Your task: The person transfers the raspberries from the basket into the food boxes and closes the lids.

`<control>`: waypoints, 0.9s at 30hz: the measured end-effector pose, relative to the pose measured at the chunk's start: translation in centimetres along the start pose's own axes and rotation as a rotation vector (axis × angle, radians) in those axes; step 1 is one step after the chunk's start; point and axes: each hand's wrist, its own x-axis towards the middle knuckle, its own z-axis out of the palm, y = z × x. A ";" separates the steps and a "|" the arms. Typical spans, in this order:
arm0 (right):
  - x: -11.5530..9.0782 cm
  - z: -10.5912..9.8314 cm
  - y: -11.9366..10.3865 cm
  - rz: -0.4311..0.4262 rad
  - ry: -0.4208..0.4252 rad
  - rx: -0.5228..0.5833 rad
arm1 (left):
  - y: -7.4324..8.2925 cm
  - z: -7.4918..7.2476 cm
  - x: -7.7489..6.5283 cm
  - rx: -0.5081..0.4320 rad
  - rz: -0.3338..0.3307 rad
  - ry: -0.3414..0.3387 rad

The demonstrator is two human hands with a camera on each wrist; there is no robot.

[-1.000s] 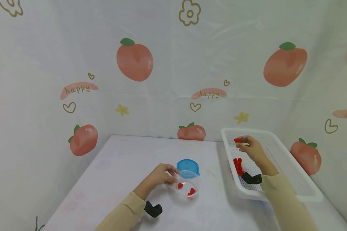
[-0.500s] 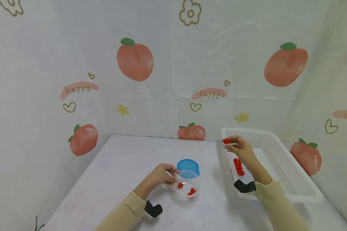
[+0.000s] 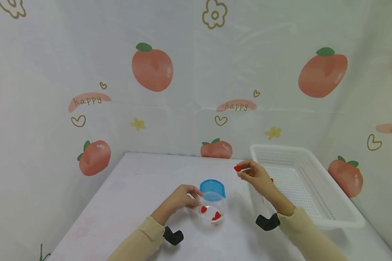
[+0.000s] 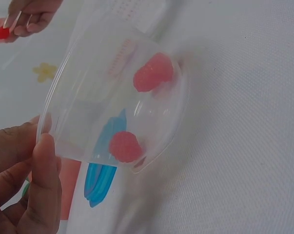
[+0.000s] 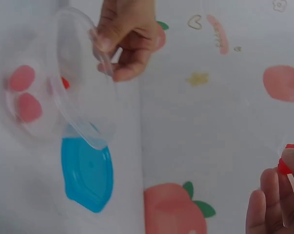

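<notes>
My left hand [image 3: 182, 197] pinches the rim of a clear plastic tub [image 4: 81, 105] between thumb and fingers. The tub stands on the table, and red raspberries [image 4: 125, 146] lie on its bottom. Up and to the right of it, my right hand [image 3: 255, 177] pinches another red raspberry [image 3: 237, 168] at its fingertips, over the table just left of a white basket. The same held berry shows at the right edge of the right wrist view, partly covered by the thumb. Behind the tub lies a blue lid [image 3: 212, 186], partly seen through the tub's clear wall.
The white perforated basket [image 3: 300, 188] stands on the right of the table [image 3: 156, 170]. A bit of red [image 3: 272, 179] shows inside it beside my right wrist; the arm hides more of that side. A printed curtain [image 3: 183, 108] hangs behind the table.
My right hand has carried the raspberry left and slightly down, from over the basket to past its left rim. The left hand and tub have stayed in place.
</notes>
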 end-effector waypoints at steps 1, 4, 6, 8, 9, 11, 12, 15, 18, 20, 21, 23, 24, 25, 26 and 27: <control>-0.1 0.3 0.0 0.004 -0.013 -0.003 | 0.0 0.0 0.0 -0.001 0.000 0.000; -0.3 1.2 -0.1 0.004 -0.048 -0.011 | -0.1 0.0 0.1 -0.003 0.001 0.000; -0.4 1.8 -0.2 0.000 -0.068 -0.005 | -0.1 0.0 0.1 -0.006 0.002 -0.001; -0.6 2.4 -0.2 -0.011 -0.079 0.006 | -0.1 0.0 0.1 -0.009 0.003 -0.002; -0.6 2.6 -0.2 -0.017 -0.087 0.011 | -0.1 0.0 0.1 -0.010 0.003 -0.002; -0.8 3.2 -0.3 -0.026 -0.101 0.013 | 0.0 0.0 0.1 -0.012 0.004 -0.004; -0.9 3.4 -0.3 -0.034 -0.105 0.014 | 0.0 0.0 0.1 -0.012 0.005 -0.005; -1.2 4.3 -0.3 -0.044 -0.131 0.010 | 0.0 -0.1 0.0 -0.014 0.007 -0.010; -1.6 5.1 0.0 -0.023 -0.163 0.010 | -0.1 -0.1 0.0 -0.020 0.012 -0.017; -1.9 5.6 0.3 -0.004 -0.191 0.016 | -0.1 -0.2 0.0 -0.023 0.016 -0.020; -2.0 5.9 0.4 0.008 -0.207 0.024 | -0.1 -0.2 0.0 -0.025 0.016 -0.021; -2.2 6.2 0.6 0.024 -0.236 0.040 | -0.1 -0.2 0.0 -0.024 0.017 -0.020; -2.3 6.4 0.6 0.032 -0.244 0.047 | -0.1 -0.2 0.0 -0.025 0.016 -0.020; -2.4 6.5 0.7 0.038 -0.253 0.050 | -0.1 -0.2 0.0 -0.025 0.016 -0.019; -2.5 6.7 0.8 0.045 -0.260 0.055 | -0.1 -0.2 0.0 -0.026 0.015 -0.018; -2.6 6.8 0.9 0.051 -0.266 0.058 | -0.1 -0.2 -0.1 -0.027 0.014 -0.017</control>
